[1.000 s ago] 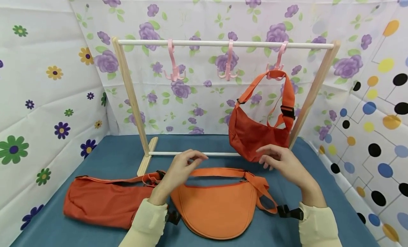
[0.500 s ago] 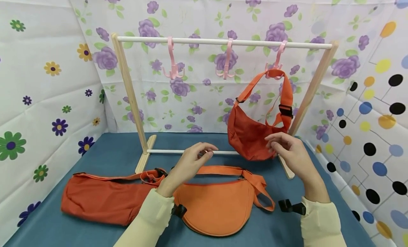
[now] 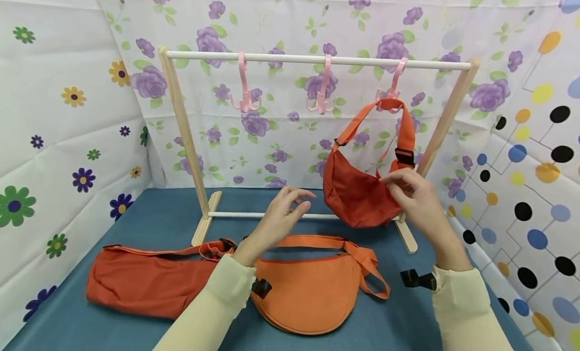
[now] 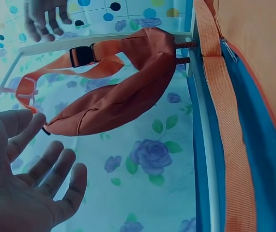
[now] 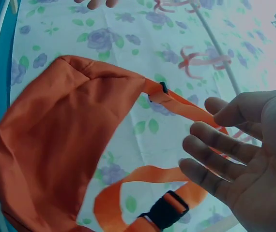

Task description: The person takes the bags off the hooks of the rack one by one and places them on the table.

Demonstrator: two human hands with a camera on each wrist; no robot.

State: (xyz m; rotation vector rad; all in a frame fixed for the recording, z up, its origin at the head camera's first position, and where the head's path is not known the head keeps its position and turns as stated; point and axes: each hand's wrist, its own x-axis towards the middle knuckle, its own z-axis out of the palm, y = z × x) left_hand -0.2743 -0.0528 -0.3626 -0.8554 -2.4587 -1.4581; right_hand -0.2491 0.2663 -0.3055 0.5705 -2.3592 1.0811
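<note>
A red-orange shoulder bag hangs by its orange strap from the right pink hook. My right hand is in front of the bag's right side, overlapping it in the head view; in the right wrist view its fingers are loosely bent and hold nothing. My left hand hovers left of the bag, above an orange half-round bag on the table. The left wrist view shows its fingers relaxed and spread, nothing in them. The strap's black buckle faces the right wrist camera.
A wooden rack with a white top rail stands at the back. Two other pink hooks, left and middle, hang there with nothing on them. Another red bag lies at left on the blue tabletop.
Both hands have moved forward and up. My right hand has risen along the hanging bag's right side; my left hand has shifted rightward toward the rack. The bags stay in place.
</note>
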